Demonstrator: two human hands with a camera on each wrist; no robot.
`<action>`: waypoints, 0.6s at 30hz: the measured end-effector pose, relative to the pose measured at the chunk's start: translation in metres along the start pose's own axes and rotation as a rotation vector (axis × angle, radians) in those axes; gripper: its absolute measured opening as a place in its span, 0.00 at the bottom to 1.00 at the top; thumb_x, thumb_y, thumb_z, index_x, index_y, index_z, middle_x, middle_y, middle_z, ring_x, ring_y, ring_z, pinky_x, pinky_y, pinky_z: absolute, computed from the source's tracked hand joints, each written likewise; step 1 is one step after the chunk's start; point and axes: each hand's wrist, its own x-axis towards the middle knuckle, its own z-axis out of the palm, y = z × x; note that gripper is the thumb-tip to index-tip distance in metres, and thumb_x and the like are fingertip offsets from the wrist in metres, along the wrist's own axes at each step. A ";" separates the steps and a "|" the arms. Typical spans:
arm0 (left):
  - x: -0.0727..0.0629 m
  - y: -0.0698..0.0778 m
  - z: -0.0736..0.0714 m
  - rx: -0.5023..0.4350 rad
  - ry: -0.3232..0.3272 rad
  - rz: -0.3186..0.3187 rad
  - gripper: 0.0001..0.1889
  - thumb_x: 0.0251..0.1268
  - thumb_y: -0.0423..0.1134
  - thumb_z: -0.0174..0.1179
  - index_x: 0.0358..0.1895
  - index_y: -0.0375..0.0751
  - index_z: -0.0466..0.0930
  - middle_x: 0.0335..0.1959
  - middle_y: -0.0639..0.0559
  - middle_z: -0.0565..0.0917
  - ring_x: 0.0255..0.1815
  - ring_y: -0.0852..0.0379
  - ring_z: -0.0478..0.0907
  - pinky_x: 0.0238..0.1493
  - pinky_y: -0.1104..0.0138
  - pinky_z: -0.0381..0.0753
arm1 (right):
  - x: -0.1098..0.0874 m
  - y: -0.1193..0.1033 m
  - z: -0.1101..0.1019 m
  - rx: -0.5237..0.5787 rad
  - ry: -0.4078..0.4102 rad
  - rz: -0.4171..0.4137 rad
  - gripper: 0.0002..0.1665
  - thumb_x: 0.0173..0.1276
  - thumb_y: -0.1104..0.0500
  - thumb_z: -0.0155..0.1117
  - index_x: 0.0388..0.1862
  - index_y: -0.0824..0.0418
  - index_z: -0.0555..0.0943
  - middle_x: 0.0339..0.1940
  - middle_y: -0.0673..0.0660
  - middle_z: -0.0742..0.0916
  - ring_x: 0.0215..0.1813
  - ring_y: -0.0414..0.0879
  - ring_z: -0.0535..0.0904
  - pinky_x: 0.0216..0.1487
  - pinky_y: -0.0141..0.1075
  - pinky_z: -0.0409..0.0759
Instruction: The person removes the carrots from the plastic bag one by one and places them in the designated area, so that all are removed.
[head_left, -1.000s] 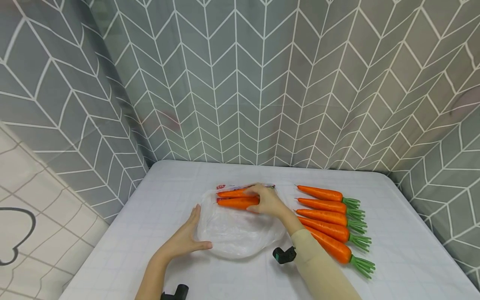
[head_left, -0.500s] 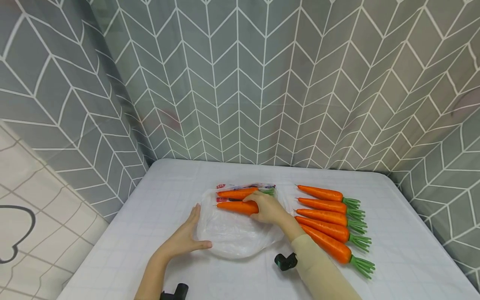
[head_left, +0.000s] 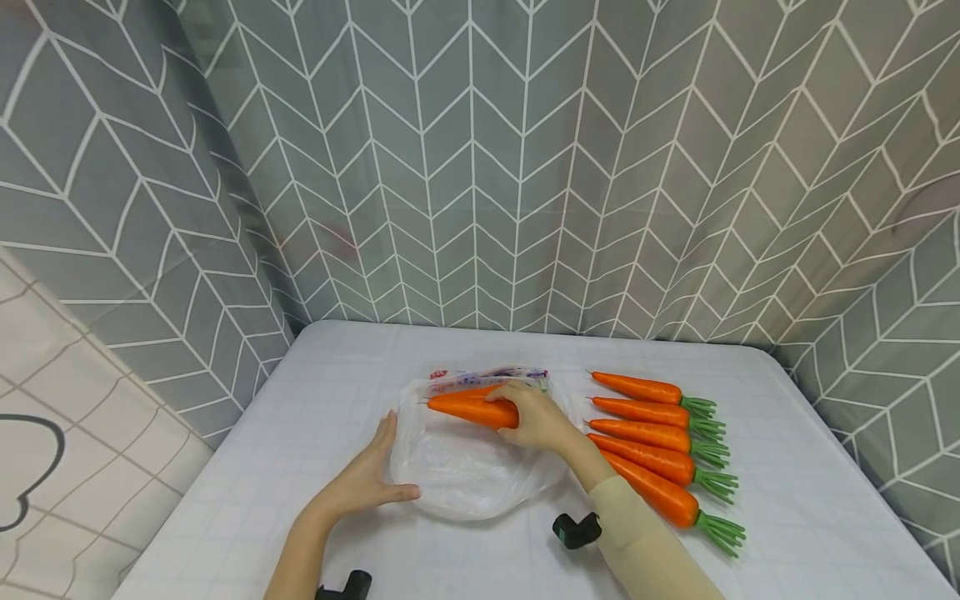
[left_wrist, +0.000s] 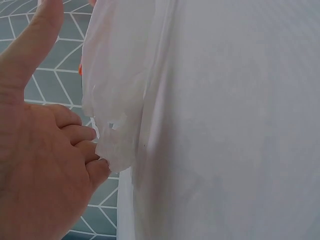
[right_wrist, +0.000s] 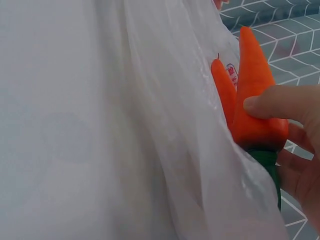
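Observation:
A carrot (head_left: pixel 471 408) with a green top is gripped by my right hand (head_left: pixel 536 417), over a white translucent plastic bag (head_left: pixel 480 483). In the right wrist view, the thumb presses on the held carrot's (right_wrist: pixel 255 95) thick end, near its green top. A second carrot (right_wrist: pixel 223 90) lies close behind it, partly covered by the first. My left hand (head_left: pixel 366 477) rests at the bag's left edge with thumb and fingers spread. The left wrist view has the left hand (left_wrist: pixel 47 160) beside the bag's thin wall (left_wrist: pixel 120 75), its fingertips at the plastic.
To the right, several carrots (head_left: pixel 652 428) lie in a row with their green tops pointing right. A white cloth (head_left: pixel 810 500) covers the table. Behind stands a grey curtain (head_left: pixel 480 167) with a white chevron pattern. Red and purple print (head_left: pixel 487 377) shows at the bag's far edge.
My right hand has shifted from the far carrot to the nearer one, which has moved slightly away from me and now overlaps the far carrot. My left hand has stayed in place.

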 end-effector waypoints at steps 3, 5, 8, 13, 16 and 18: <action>0.000 0.000 0.001 -0.004 0.000 -0.004 0.67 0.45 0.55 0.75 0.75 0.29 0.33 0.76 0.31 0.36 0.76 0.35 0.35 0.70 0.44 0.44 | -0.001 0.000 -0.001 0.004 0.012 -0.011 0.27 0.53 0.61 0.74 0.55 0.53 0.81 0.55 0.53 0.81 0.58 0.51 0.75 0.61 0.47 0.72; -0.001 0.001 0.001 -0.006 0.000 -0.010 0.67 0.44 0.55 0.75 0.75 0.29 0.34 0.76 0.32 0.37 0.76 0.35 0.35 0.70 0.44 0.44 | -0.002 -0.001 -0.002 0.015 0.023 -0.021 0.28 0.53 0.61 0.75 0.55 0.53 0.81 0.55 0.52 0.82 0.59 0.51 0.75 0.62 0.47 0.72; -0.001 0.001 0.001 -0.006 0.000 -0.015 0.67 0.44 0.55 0.75 0.75 0.29 0.34 0.76 0.32 0.37 0.76 0.35 0.35 0.70 0.43 0.45 | -0.003 -0.003 -0.005 0.053 0.039 -0.034 0.28 0.52 0.62 0.75 0.55 0.54 0.80 0.54 0.52 0.82 0.58 0.49 0.75 0.61 0.46 0.72; -0.001 0.004 0.000 -0.005 -0.003 -0.024 0.67 0.44 0.55 0.75 0.75 0.30 0.34 0.76 0.33 0.36 0.76 0.36 0.35 0.70 0.44 0.45 | -0.006 -0.009 -0.012 0.166 0.059 -0.052 0.30 0.52 0.64 0.76 0.56 0.56 0.80 0.53 0.52 0.82 0.51 0.47 0.76 0.55 0.46 0.77; -0.001 0.005 -0.001 -0.001 -0.002 -0.031 0.67 0.44 0.55 0.75 0.75 0.30 0.34 0.76 0.34 0.36 0.76 0.36 0.35 0.70 0.44 0.45 | -0.008 -0.014 -0.017 0.214 0.076 -0.067 0.30 0.53 0.64 0.76 0.57 0.56 0.79 0.51 0.51 0.82 0.49 0.46 0.77 0.52 0.46 0.79; -0.001 0.005 -0.001 0.001 -0.002 -0.028 0.67 0.44 0.55 0.75 0.75 0.30 0.34 0.76 0.34 0.36 0.76 0.36 0.35 0.70 0.44 0.45 | -0.009 -0.017 -0.020 0.224 0.089 -0.080 0.31 0.53 0.63 0.76 0.57 0.55 0.79 0.51 0.50 0.81 0.47 0.45 0.77 0.50 0.44 0.80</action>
